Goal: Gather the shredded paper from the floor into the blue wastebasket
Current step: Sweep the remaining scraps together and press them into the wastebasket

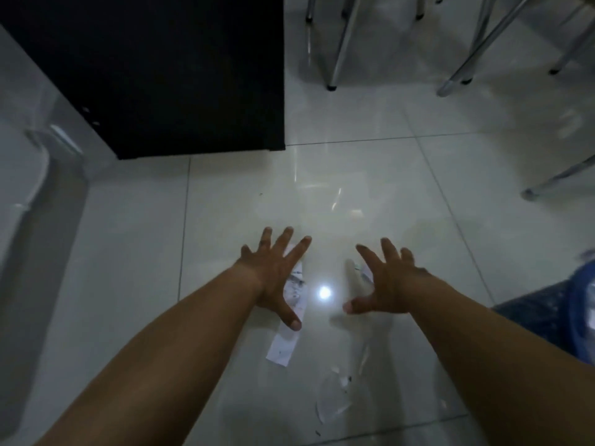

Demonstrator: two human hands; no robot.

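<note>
A long white paper strip (pixel 291 320) with dark print lies on the glossy tiled floor, partly under my left hand (pixel 278 273), whose fingers are spread wide above it. My right hand (pixel 383 280) is also spread open, over a smaller paper scrap (pixel 365 272) just left of its fingers. More torn pieces (pixel 335 403) lie nearer to me, between my forearms. The blue wastebasket (pixel 584 304) shows only partly at the right edge, beside my right forearm.
A black cabinet (pixel 180 75) stands on the floor at the upper left. Chrome chair legs (pixel 335 59) stand at the top and right. A bright light reflection (pixel 324 292) sits between my hands. A pale object (pixel 35 188) runs along the left edge.
</note>
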